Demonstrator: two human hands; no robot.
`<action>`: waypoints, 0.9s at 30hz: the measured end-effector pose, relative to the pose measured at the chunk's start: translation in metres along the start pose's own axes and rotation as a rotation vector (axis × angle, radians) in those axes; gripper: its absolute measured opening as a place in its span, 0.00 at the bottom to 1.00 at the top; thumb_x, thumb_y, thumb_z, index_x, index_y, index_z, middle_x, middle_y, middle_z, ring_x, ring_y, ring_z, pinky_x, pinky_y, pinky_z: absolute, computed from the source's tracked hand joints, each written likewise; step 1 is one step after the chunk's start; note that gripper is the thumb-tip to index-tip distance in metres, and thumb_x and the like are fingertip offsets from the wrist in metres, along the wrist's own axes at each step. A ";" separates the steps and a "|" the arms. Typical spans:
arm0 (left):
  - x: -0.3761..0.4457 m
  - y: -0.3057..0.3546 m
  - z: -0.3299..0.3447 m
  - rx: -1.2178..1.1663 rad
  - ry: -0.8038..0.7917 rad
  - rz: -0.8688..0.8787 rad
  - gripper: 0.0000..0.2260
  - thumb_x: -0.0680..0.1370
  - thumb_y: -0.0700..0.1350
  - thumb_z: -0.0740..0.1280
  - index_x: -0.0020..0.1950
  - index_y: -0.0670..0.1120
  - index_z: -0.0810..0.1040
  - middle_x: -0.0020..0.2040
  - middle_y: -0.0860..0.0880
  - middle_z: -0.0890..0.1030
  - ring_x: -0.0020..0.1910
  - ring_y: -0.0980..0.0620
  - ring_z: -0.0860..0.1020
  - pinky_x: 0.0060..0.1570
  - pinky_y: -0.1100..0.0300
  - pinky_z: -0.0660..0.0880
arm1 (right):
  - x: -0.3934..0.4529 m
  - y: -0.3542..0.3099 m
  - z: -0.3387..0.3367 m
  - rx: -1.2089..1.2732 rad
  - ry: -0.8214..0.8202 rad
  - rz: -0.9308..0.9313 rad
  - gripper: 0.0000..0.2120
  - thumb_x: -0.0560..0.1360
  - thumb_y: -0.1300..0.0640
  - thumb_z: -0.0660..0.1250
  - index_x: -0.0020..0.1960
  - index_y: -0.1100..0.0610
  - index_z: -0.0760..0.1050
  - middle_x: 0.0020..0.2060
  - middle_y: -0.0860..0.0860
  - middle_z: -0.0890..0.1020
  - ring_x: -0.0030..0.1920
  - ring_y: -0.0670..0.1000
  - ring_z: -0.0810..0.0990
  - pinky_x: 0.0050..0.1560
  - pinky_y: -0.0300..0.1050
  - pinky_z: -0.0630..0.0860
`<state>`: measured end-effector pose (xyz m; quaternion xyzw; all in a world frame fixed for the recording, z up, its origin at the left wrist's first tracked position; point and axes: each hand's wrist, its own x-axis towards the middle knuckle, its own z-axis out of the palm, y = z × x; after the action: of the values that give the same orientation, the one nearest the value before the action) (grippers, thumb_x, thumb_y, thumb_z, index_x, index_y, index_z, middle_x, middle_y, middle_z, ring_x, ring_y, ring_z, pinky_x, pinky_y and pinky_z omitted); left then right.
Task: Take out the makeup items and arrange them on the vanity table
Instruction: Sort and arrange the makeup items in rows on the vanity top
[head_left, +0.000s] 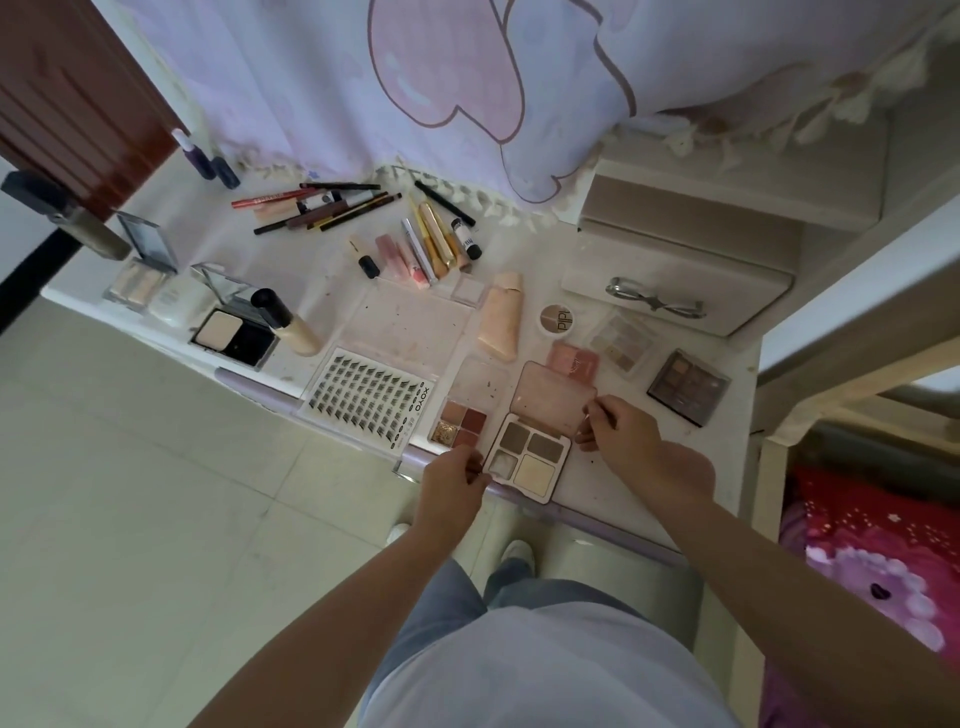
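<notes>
While my left hand (457, 480) pinches the open palette (530, 457) and my right hand (615, 428) pinches its lid (553, 397), I'd nudge gently. Best to line it up with the little red palette (462, 423) just past my left fingers.

left hand (451, 480) fingers curled and pinching, right hand (618, 434) likewise, both forearms extended

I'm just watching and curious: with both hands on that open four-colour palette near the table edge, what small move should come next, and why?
Probably let go and leave it lying flat. The four-pan palette already rests open on the table, lid folded back, beside the red-toned palette. The left hand pinches its near corner and the right hand holds the lid's edge, so it looks placed.
</notes>
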<state>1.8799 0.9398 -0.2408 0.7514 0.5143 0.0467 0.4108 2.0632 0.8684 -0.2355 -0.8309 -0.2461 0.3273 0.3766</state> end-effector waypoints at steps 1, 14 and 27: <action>0.001 0.000 0.000 -0.005 0.009 0.006 0.09 0.74 0.37 0.68 0.53 0.38 0.78 0.49 0.42 0.81 0.44 0.54 0.74 0.47 0.66 0.69 | 0.000 0.000 0.001 -0.010 0.006 -0.013 0.11 0.78 0.63 0.57 0.45 0.68 0.75 0.32 0.57 0.79 0.31 0.52 0.80 0.34 0.32 0.77; -0.008 0.005 -0.001 0.130 0.089 0.165 0.08 0.74 0.41 0.67 0.52 0.40 0.77 0.50 0.44 0.80 0.45 0.46 0.79 0.43 0.60 0.73 | -0.029 0.031 -0.075 -0.759 -0.094 -0.200 0.29 0.70 0.50 0.69 0.67 0.56 0.66 0.66 0.55 0.69 0.66 0.57 0.65 0.65 0.50 0.63; 0.006 0.075 0.012 0.142 -0.356 0.394 0.26 0.72 0.46 0.71 0.68 0.44 0.68 0.63 0.47 0.73 0.53 0.56 0.73 0.53 0.65 0.69 | -0.041 0.025 -0.085 -0.421 -0.246 -0.132 0.36 0.63 0.56 0.77 0.66 0.57 0.64 0.58 0.52 0.71 0.56 0.49 0.70 0.54 0.41 0.67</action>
<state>1.9436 0.9276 -0.2009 0.8602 0.2801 -0.0433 0.4240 2.1021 0.7873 -0.1974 -0.8271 -0.4065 0.3424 0.1829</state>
